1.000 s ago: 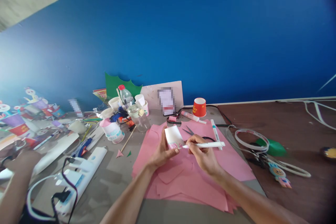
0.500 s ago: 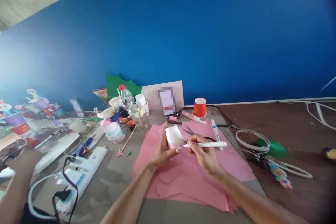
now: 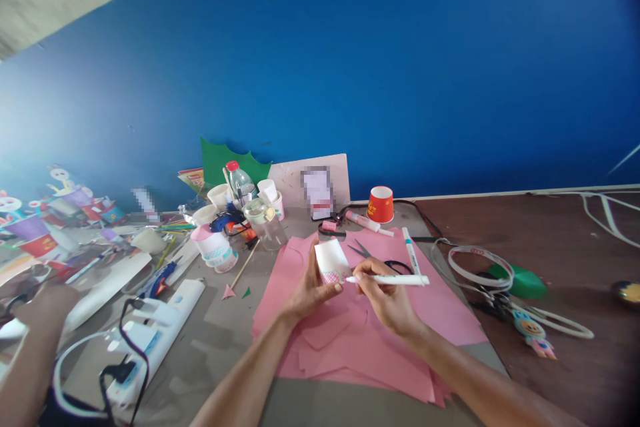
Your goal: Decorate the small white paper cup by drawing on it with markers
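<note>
My left hand [image 3: 309,290] is closed around a small white paper cup [image 3: 331,259], tilted on its side, with a pink criss-cross pattern near its lower edge. Between the fingers of my right hand [image 3: 386,297] is a white marker [image 3: 407,279], its tip at the pink pattern. Beneath both hands lie sheets of pink paper [image 3: 360,360]. Scissors [image 3: 361,251] with black handles rest on the paper just behind my right hand, partly covered by it. Another white marker [image 3: 412,250] with a blue-green end lies to their right.
A red paper cup [image 3: 381,204] stands by the blue wall. Left of the paper are a glass jar [image 3: 271,227], a stacked pink and white cup [image 3: 215,250], a wooden stick [image 3: 245,269] and a white power strip [image 3: 160,340]. Another person's hand [image 3: 45,307] is at far left.
My right hand has shifted slightly left and down with the marker, whose tip moved a little along the cup's pattern. More of the scissors' handles shows. My left hand holds still.
</note>
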`<state>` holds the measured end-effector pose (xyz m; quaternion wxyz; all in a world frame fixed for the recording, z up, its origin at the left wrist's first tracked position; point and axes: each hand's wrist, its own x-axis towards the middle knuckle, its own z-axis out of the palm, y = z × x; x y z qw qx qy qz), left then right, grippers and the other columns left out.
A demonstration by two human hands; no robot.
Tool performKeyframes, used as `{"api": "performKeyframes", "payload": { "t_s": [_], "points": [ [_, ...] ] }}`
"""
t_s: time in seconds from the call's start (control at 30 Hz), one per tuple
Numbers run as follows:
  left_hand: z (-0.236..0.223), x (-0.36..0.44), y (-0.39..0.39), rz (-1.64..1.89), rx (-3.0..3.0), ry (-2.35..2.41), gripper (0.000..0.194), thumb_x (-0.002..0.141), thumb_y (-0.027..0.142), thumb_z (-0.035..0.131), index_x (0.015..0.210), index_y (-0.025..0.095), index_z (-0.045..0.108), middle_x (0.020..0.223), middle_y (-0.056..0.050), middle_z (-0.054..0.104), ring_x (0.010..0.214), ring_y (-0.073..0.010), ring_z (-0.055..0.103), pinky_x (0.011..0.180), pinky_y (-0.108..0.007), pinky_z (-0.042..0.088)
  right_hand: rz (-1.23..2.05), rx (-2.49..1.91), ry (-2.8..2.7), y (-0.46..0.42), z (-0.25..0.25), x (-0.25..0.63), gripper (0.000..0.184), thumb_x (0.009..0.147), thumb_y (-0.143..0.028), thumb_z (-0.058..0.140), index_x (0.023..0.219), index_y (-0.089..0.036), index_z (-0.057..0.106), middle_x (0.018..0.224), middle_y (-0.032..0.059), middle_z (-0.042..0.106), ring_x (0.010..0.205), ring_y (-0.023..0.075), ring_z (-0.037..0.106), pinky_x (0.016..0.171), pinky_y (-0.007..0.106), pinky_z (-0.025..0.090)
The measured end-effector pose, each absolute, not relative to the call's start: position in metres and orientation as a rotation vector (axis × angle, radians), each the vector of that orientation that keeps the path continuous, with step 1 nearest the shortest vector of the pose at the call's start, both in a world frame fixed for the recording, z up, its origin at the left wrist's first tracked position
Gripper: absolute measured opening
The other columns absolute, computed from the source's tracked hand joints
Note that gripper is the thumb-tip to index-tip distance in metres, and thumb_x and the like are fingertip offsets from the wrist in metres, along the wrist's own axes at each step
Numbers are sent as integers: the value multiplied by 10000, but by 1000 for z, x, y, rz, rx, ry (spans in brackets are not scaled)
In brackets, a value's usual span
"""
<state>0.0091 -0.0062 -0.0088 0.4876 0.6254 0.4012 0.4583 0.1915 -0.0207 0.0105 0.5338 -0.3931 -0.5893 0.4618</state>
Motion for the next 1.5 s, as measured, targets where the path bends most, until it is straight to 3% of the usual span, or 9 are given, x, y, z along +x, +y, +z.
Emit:
{"api": "performKeyframes", "payload": {
  "t_s": [0.23,0.6,0.97,1.5],
  "points": [
    [-10,9,-6,1110,1524,987,1003,720,545,763,1517,258,224,1383,-93,477,1269,-349,443,1068,-417,383,1129,-948,-1394,-22,12,191,235,866,-364,509,683,-216,498,563,-44,438,530,122,379,502,261,317],
    [-7,10,-7,1098,1498,976,1078,711,558,764,1540,265,140,1482,-125,377,1318,-334,399,1107,-454,343,1189,-954,-1340,-19,8,191,247,866,-377,539,679,-220,501,553,-41,445,511,121,374,474,263,316],
    [-11,8,-6,1106,1541,996,1001,714,550,764,1515,252,243,1408,-102,474,1270,-350,457,1045,-413,411,1154,-939,-1361,-20,11,189,252,867,-374,530,676,-211,510,571,-40,457,527,114,378,492,252,316],
    [-11,8,-6,1102,1501,982,1071,712,541,776,1530,222,162,1384,-129,469,1255,-332,445,1045,-415,395,1284,-926,-1225,-16,9,191,206,797,-344,593,652,-211,534,539,-37,485,505,113,395,481,247,308]
  ]
}}
